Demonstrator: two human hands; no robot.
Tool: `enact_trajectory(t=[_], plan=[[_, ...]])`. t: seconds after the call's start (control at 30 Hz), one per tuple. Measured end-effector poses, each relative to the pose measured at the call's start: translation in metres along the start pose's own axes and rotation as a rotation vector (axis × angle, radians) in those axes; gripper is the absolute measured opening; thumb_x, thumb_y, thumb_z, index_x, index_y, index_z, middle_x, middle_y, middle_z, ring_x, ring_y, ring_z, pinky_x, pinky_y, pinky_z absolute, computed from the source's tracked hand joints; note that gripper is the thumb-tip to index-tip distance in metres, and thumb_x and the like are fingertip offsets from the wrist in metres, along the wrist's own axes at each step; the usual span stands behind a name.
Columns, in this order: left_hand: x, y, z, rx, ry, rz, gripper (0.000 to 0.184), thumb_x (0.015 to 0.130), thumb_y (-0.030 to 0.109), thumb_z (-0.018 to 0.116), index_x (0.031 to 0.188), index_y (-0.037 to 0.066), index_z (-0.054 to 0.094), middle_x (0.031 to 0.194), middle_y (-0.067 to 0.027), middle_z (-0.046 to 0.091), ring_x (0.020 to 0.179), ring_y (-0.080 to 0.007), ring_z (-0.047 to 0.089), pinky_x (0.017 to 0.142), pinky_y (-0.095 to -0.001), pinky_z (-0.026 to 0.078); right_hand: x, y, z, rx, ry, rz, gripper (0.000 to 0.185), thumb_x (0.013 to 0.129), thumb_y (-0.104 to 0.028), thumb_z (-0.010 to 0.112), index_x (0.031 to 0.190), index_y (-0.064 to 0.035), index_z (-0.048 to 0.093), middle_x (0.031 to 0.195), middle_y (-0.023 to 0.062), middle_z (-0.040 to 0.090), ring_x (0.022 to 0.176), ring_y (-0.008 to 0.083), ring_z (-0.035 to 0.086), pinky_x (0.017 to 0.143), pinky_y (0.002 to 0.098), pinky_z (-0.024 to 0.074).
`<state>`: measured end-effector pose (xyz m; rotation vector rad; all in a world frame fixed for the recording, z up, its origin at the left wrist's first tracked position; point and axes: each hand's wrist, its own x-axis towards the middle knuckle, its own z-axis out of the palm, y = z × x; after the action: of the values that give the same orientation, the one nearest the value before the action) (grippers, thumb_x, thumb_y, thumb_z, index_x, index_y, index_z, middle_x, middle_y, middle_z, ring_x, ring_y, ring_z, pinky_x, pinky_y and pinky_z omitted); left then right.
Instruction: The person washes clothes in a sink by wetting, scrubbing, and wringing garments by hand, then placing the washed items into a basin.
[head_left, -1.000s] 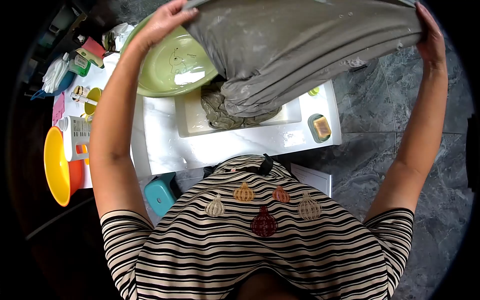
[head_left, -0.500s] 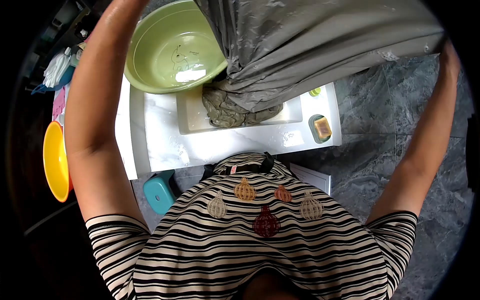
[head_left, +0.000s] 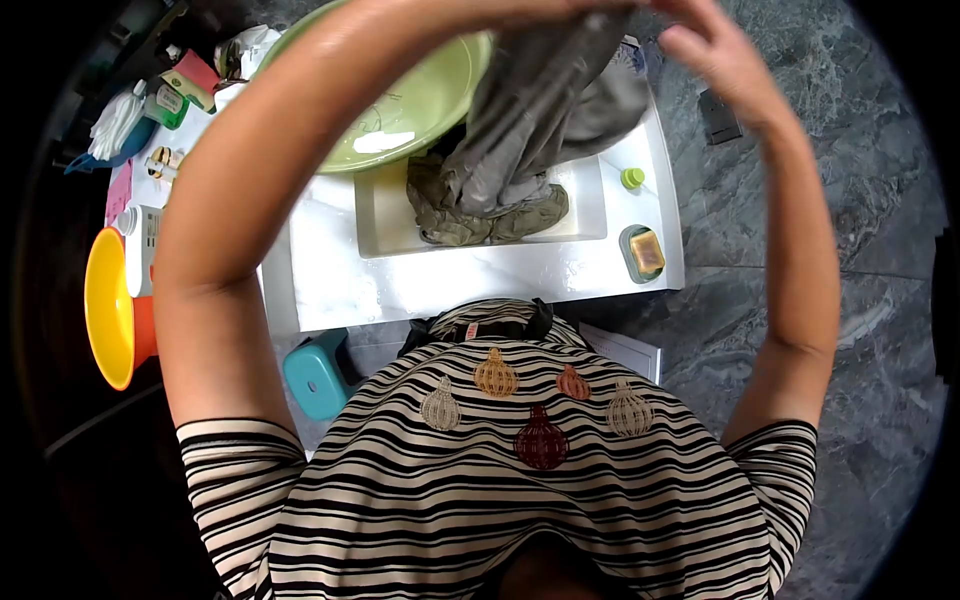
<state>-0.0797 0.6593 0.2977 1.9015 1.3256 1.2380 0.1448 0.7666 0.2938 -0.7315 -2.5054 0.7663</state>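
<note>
Hands drawn inward, grey cloth bunched over the sink

Since the earlier frames, where the cloth was stretched wide between two spread arms, both hands have swung together at the far edge of the view, and the grey cloth now hangs in narrow folds. It drops into the white sink, onto a darker, wet-looking heap of fabric; whether they are one piece I cannot tell. The left hand is mostly cut off above the cloth, so its grip cannot be told. The right hand is blurred, thumb and fingers seemingly parted; whether it pinches any cloth is unclear.

Gathering the lifted cloth seems the step in hand. Such a move calls for a firm hold, since wet fabric is probably heavy and slippery. A green basin sits far left of the sink; a soap-like bar lies right, on the white surface.
</note>
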Motion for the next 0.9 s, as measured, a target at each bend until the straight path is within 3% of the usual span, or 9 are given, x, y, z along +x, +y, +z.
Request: enact_trajectory(t=[0.17,0.33,0.37,0.47,0.53,0.6,0.63,0.73,0.9], plan=[[0.005,-0.013,0.016,0.106,-0.067,-0.032,0.034,0.075,0.034,0.07,0.082,0.002,0.062,0.075,-0.0075,0.064,0.068,-0.0183,0.059,0.065,-0.0324,0.048,-0.006,-0.024,0.057,0.213,-0.212,0.228,0.038,0.087,-0.028,0.063,0.112,0.0009,0.059,0.094,0.005,0.065,0.089,0.0114,0.059,0.084,0.0243,0.0457],[-0.024,-0.018,0.014,0.328,-0.419,0.091,0.051,0.071,0.03,0.075,0.112,0.003,0.058,0.09,-0.011,0.067,0.083,-0.019,0.062,0.076,-0.0317,0.049,-0.02,-0.018,-0.001,0.316,-0.243,0.129,0.028,0.092,-0.024,0.056,0.11,-0.0031,0.06,0.1,0.0021,0.063,0.09,0.0077,0.058,0.08,0.0217,0.0446],[-0.024,0.001,0.008,0.146,-0.647,-0.26,0.053,0.076,0.028,0.071,0.12,0.005,0.054,0.094,-0.0118,0.067,0.086,-0.0192,0.061,0.081,-0.0321,0.047,-0.023,-0.021,-0.014,0.328,-0.213,0.104,0.029,0.092,-0.025,0.056,0.11,-0.003,0.06,0.1,0.0025,0.063,0.091,0.0082,0.058,0.081,0.0221,0.0446],[-0.023,-0.056,0.023,-0.07,-0.388,0.178,0.045,0.08,0.029,0.069,0.116,0.006,0.057,0.092,-0.0103,0.067,0.085,-0.0155,0.06,0.077,-0.0304,0.048,-0.028,-0.007,-0.057,0.371,-0.093,0.116,0.032,0.09,-0.026,0.057,0.113,-0.003,0.059,0.101,0.0036,0.063,0.092,0.0099,0.058,0.081,0.0232,0.0448],[-0.014,-0.041,0.007,-0.137,-0.531,-0.192,0.045,0.085,0.035,0.063,0.117,0.004,0.059,0.093,-0.0063,0.066,0.085,-0.0142,0.058,0.076,-0.0283,0.047,-0.03,0.004,-0.074,0.29,-0.01,0.101,0.033,0.091,-0.026,0.056,0.115,-0.0035,0.059,0.101,0.0038,0.063,0.093,0.0109,0.059,0.082,0.0237,0.0451],[-0.007,-0.029,0.003,-0.059,-0.294,-0.089,0.041,0.09,0.032,0.057,0.118,0.002,0.058,0.098,-0.0057,0.065,0.089,-0.0153,0.057,0.082,-0.0283,0.045,-0.032,0.005,-0.077,0.25,0.016,0.257,0.034,0.09,-0.028,0.057,0.115,-0.0053,0.06,0.103,0.0046,0.063,0.095,0.0119,0.059,0.083,0.0243,0.0448],[-0.004,-0.03,0.013,-0.265,-0.2,0.282,0.031,0.092,0.025,0.052,0.113,0.003,0.061,0.099,-0.0055,0.065,0.09,-0.0138,0.056,0.082,-0.0271,0.044,-0.032,0.007,-0.075,0.077,-0.052,0.288,0.046,0.086,-0.036,0.061,0.121,-0.0071,0.057,0.111,0.0079,0.061,0.103,0.0165,0.056,0.093,0.0293,0.0398],[0.023,-0.015,0.035,-0.361,-0.255,0.397,0.023,0.091,0.016,0.049,0.102,0.004,0.065,0.094,-0.0083,0.065,0.087,-0.0139,0.056,0.082,-0.0291,0.045,-0.035,0.006,-0.044,-0.131,-0.014,0.018,0.075,0.077,-0.052,0.067,0.134,-0.0088,0.045,0.127,0.012,0.053,0.118,0.0245,0.049,0.108,0.039,0.0272],[0.044,-0.007,0.078,-0.156,-0.086,0.456,0.021,0.078,0.019,0.06,0.087,0.001,0.065,0.075,-0.0118,0.065,0.072,-0.0164,0.06,0.065,-0.0336,0.047,-0.026,-0.034,-0.006,0.464,-0.062,0.336,0.063,0.084,-0.045,0.063,0.127,-0.0015,0.048,0.116,0.0083,0.058,0.104,0.0126,0.055,0.09,0.0265,0.0441]])
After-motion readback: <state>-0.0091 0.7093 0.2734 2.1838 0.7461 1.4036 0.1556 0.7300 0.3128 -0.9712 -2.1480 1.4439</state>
